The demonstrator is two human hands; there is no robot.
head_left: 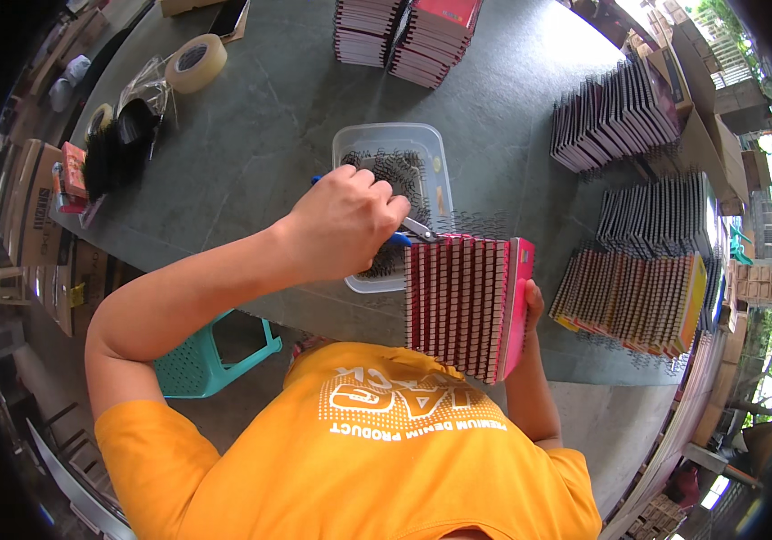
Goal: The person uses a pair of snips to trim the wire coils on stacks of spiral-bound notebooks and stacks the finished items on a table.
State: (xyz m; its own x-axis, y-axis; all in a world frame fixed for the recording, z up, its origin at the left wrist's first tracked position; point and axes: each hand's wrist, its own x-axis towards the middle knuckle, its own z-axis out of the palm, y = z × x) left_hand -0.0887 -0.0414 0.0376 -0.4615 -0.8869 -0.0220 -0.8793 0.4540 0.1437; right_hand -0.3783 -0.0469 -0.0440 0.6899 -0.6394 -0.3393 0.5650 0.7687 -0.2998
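My left hand is closed around a pair of blue-handled pliers. Their metal jaws meet the far-left corner of a stack of pink-covered spiral notebooks, where loose wire ends stick out. At the stack's right side, my right hand grips the pink cover; most of its fingers are hidden behind the notebooks. Partly under my left hand sits a clear plastic tub holding dark, coiled wire pieces.
Red-covered notebooks stand at the far middle. Dark spiral notebooks, grey-edged ones and yellow-covered ones line the right side. A tape roll and a black-bristled brush lie left. A teal stool stands below the table edge.
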